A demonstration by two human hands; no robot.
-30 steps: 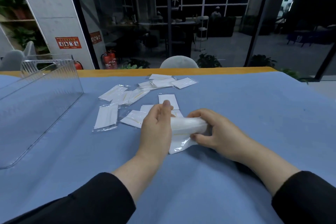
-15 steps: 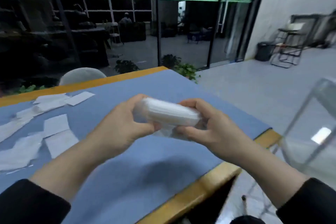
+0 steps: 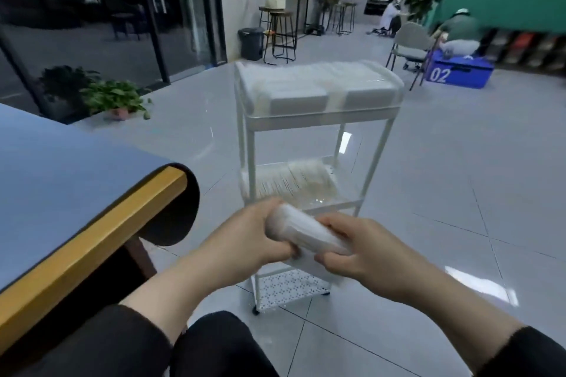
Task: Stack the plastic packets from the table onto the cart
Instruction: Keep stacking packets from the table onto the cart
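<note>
A bundle of white plastic packets [image 3: 301,231] is gripped at its two ends by my left hand [image 3: 245,237] and my right hand [image 3: 352,251], held in the air above the floor. Just beyond it stands the white three-tier cart [image 3: 318,115]. Its top tray holds rows of stacked white packets [image 3: 309,82], and the middle tray holds more packets [image 3: 294,180]. The bottom perforated shelf [image 3: 288,288] shows nothing on it. The blue-covered table [image 3: 61,171] is at the left.
The table's yellow edge and rounded corner [image 3: 171,180] lie close to my left arm. Grey tiled floor surrounds the cart. Potted plants [image 3: 113,98] stand by the glass wall; stools, a bin, a chair and a blue box [image 3: 459,72] are far behind.
The view has swung right from the table to the cart. Both hands lifted the packet bundle off the table and carried it to in front of the cart.
</note>
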